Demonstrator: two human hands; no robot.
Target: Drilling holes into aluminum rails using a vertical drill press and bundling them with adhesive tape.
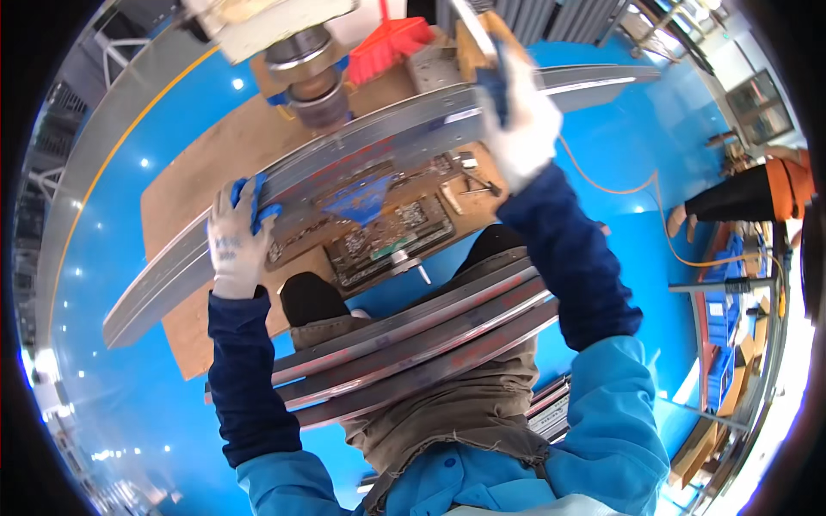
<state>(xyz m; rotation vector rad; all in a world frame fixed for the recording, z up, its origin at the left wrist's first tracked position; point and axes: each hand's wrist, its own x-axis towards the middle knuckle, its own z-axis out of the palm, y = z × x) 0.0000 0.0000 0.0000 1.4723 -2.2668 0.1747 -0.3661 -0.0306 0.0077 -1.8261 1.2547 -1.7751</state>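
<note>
A long grey metal profile [361, 142] lies across the worktop, beneath a drill press head [310, 82]. My left hand [237, 236], in a white glove with blue on the fingers, is closed around the profile's near edge, left of the drill. My right hand [523, 125], gloved alike, is raised over the profile's right part, beside a pale bar [473, 24] and a tan piece. Motion smears its fingers, so whether it grips the bar is unclear. Three similar metal profiles [422, 344] rest across my lap.
The brown worktop [194, 181] carries metal chips and a dark tray [387, 249] of small parts. A red brush-like thing [391, 47] stands behind. An orange hose [658, 215] trails over the blue floor at right, near another person [748, 193] and shelves with blue bins [721, 318].
</note>
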